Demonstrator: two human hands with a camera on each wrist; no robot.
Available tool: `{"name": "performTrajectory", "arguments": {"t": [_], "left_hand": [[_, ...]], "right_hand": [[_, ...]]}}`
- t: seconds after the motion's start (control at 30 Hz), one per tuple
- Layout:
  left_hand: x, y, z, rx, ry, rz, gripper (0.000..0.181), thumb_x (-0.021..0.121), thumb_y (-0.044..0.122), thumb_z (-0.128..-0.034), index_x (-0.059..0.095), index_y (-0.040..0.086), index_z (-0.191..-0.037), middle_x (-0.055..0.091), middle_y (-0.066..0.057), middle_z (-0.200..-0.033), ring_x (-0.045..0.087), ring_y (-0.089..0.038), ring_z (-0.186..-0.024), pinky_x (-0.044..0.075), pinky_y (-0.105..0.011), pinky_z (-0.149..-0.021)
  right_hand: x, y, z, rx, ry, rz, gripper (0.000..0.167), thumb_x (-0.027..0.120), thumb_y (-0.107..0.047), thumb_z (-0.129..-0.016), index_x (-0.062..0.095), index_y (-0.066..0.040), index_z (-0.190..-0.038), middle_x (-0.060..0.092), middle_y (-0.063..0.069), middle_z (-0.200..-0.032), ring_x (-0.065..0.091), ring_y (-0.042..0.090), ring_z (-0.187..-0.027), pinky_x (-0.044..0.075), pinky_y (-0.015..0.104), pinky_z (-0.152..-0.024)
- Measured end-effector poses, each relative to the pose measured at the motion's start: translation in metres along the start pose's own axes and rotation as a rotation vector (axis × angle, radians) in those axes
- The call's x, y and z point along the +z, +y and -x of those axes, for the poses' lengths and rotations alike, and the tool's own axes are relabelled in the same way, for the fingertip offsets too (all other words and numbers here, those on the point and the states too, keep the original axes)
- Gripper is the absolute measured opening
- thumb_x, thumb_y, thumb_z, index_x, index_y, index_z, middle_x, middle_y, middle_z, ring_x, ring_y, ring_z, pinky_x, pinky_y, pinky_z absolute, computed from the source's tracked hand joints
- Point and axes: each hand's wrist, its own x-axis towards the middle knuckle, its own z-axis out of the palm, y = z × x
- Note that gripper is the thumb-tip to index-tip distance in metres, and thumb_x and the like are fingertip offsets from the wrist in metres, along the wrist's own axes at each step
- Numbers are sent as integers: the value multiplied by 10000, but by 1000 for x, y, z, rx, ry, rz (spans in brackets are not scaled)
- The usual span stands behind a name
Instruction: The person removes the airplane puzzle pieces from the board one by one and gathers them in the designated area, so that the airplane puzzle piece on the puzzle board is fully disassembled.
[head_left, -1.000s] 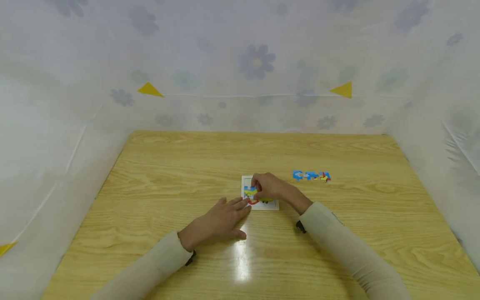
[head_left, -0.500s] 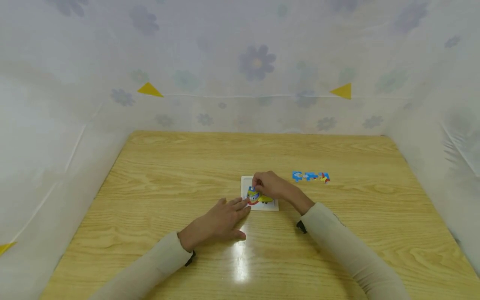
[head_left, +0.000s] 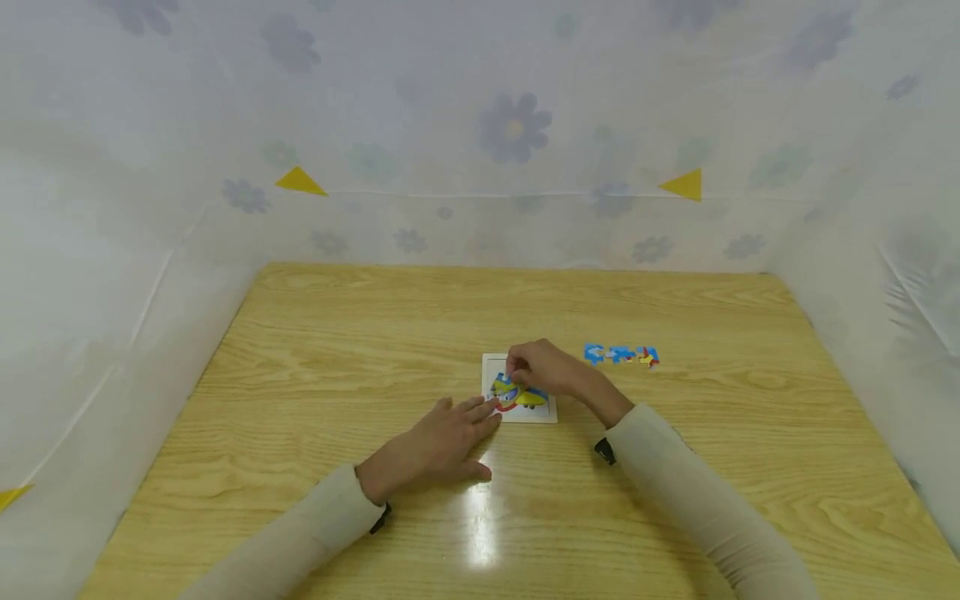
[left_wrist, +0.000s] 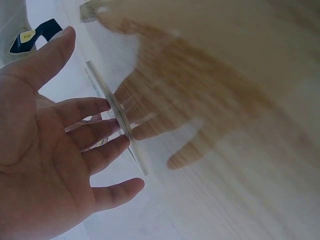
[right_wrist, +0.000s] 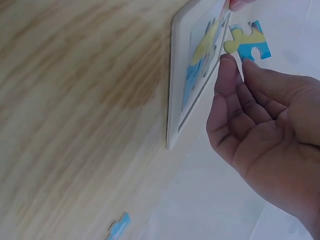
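Note:
My right hand [head_left: 543, 367] pinches a blue and yellow jigsaw piece [right_wrist: 247, 45] between thumb and fingertips. The piece is raised over a white-framed puzzle board [head_left: 491, 360], as the right wrist view shows. Part of a yellow, blue and red picture fills the board's lower area; the right hand hides some of it. My left hand [head_left: 446, 437] lies with spread, straight fingers at the board's lower left, fingertips touching its edge. In the left wrist view, these fingertips meet the thin side of the board [left_wrist: 120, 117].
Several loose blue, red and yellow pieces [head_left: 620, 354] lie in a row on the wooden table [head_left: 360, 333], right of the board and behind the right forearm. White flowered sheeting [head_left: 450, 150] with yellow triangles hangs around the table's back and sides.
The right hand has shifted slightly up and to the right. The piece in its fingers has changed angle over the board. The left hand stays in place.

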Motion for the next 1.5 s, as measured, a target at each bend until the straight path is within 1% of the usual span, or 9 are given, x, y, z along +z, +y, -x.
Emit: {"name": "performTrajectory", "arguments": {"t": [0.2, 0.27, 0.4, 0.5, 0.8, 1.0, 1.2, 1.3, 1.5], "left_hand": [[2, -1, -1, 2, 6, -11, 769, 577, 582, -854, 412, 116, -1443, 308, -64, -1551, 298, -234, -1432, 345, -533, -1058], [2, -1, -1, 3, 11, -13, 766, 577, 582, -854, 413, 119, -1442, 313, -59, -1550, 301, -231, -1431, 349, -525, -1055], [2, 0, 0, 6, 26, -19, 758, 585, 582, -849, 427, 123, -1431, 333, -57, -1541, 321, -232, -1421, 363, -514, -1042], [2, 0, 0, 7, 29, -20, 757, 586, 582, -848, 428, 124, -1430, 335, -57, -1540, 324, -232, -1418, 365, -512, -1039], [2, -1, 0, 12, 33, 11, 759, 598, 563, -848, 422, 111, -1433, 337, -70, -1538, 319, -244, -1420, 353, -538, -1042], [2, -1, 0, 20, 38, 1, 758, 591, 560, -855, 416, 108, -1438, 343, -73, -1535, 327, -246, -1415, 359, -525, -1036], [2, -1, 0, 24, 42, 6, 749, 609, 542, -852, 427, 102, -1429, 352, -82, -1530, 337, -253, -1408, 363, -527, -1031], [1, 0, 0, 22, 42, 7, 751, 607, 547, -851, 428, 102, -1428, 350, -82, -1531, 337, -254, -1409, 363, -529, -1031], [2, 0, 1, 15, 40, -12, 763, 597, 566, -849, 420, 111, -1434, 345, -72, -1534, 332, -241, -1413, 364, -518, -1033]], "right_hand": [[-6, 3, 4, -12, 6, 22, 50, 589, -84, -901, 633, -90, -878, 641, 11, -812, 557, 90, -707, 465, 236, -651], [-8, 4, 7, -6, 9, 10, 53, 585, -75, -894, 635, -86, -879, 646, 13, -817, 566, 93, -710, 468, 241, -653], [-13, 5, 12, -1, 12, -21, 63, 575, -70, -902, 635, -54, -903, 662, 29, -825, 587, 94, -708, 473, 247, -655], [-17, 7, 17, -15, 15, -18, 86, 561, -68, -909, 633, -26, -927, 660, 42, -819, 578, 97, -689, 469, 254, -642], [-24, 22, 27, -2, 37, -13, 116, 532, -89, -933, 628, -33, -968, 650, 42, -877, 577, 118, -756, 481, 285, -693], [-31, 30, 37, -2, 66, 4, 138, 526, -94, -941, 629, -15, -986, 658, 66, -882, 565, 121, -747, 467, 294, -688], [-37, 41, 45, 28, 67, -13, 154, 516, -109, -957, 633, -20, -1005, 659, 79, -891, 555, 120, -750, 458, 299, -697], [-37, 46, 47, 45, 66, -18, 151, 518, -112, -961, 634, -24, -1000, 649, 81, -857, 529, 120, -712, 445, 289, -675], [-39, 54, 54, 68, 59, -48, 156, 512, -107, -967, 633, -13, -994, 625, 129, -804, 520, 167, -671, 438, 304, -648]]}}
